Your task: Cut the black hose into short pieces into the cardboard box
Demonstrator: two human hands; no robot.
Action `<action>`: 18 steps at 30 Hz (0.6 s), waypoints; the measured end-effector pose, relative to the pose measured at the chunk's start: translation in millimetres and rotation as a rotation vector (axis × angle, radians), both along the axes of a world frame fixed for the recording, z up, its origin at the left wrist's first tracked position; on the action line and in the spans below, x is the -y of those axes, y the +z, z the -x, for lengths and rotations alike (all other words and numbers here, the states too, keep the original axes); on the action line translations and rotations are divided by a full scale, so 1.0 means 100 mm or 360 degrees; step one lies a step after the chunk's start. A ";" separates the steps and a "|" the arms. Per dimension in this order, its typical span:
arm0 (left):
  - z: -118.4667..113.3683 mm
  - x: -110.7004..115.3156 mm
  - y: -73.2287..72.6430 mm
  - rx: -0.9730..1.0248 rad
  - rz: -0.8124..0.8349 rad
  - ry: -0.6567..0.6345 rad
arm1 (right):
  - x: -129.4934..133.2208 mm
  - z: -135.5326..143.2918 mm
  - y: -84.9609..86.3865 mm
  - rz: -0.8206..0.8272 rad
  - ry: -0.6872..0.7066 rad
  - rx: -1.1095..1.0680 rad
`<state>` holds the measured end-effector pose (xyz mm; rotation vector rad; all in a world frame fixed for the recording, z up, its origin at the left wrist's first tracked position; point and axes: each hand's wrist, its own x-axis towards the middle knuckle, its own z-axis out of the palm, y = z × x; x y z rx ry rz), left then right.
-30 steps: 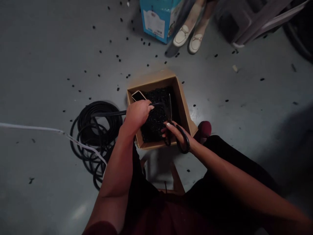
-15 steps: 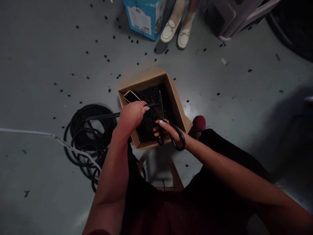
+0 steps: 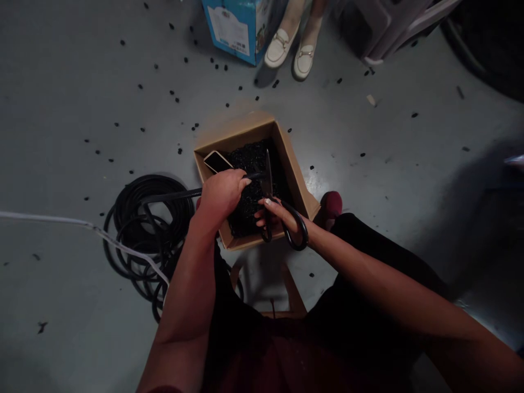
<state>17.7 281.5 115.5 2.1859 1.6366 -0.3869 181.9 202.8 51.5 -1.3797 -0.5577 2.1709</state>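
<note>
Head view: left hand [image 3: 221,192] fist wrapped around black ribbed hose [image 3: 176,194], its end held over cardboard box [image 3: 301,188] of black cut pieces. Right hand [image 3: 278,215] fingers curled through scissors [image 3: 273,210] handles, blades at the hose end. Risk: blade near left fingertips; pieces could scatter onto floor. Hose matte, flexible, trailing from floor coil [image 3: 141,234].

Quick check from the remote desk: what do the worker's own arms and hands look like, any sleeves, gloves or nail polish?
Both arms are bare from the wrist up past the elbow, with no gloves, watch or bracelet showing. The left hand and right hand are bare too. The fingers have pale, light-coloured nails. A dark red sleeve edge shows at the bottom of the view by the left upper arm.
</note>
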 end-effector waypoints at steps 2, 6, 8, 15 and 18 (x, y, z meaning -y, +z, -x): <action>-0.03 0.01 0.00 -0.0025 0.0013 -0.0001 | 0.00 0.00 -0.01 0.0012 -0.0019 0.0013; -0.08 0.01 0.01 -0.0043 0.0053 -0.0017 | 0.01 -0.01 -0.09 -0.0026 -0.0008 0.0022; -0.10 0.01 0.01 -0.0051 0.0083 -0.0023 | 0.02 -0.02 -0.14 -0.0073 0.0014 0.0045; -0.10 0.02 0.02 -0.0047 0.0103 -0.0015 | -0.01 -0.03 -0.16 -0.0133 0.0028 0.0110; -0.10 0.02 0.04 -0.0074 0.0104 0.0003 | -0.04 -0.02 -0.10 -0.0058 0.0004 0.0119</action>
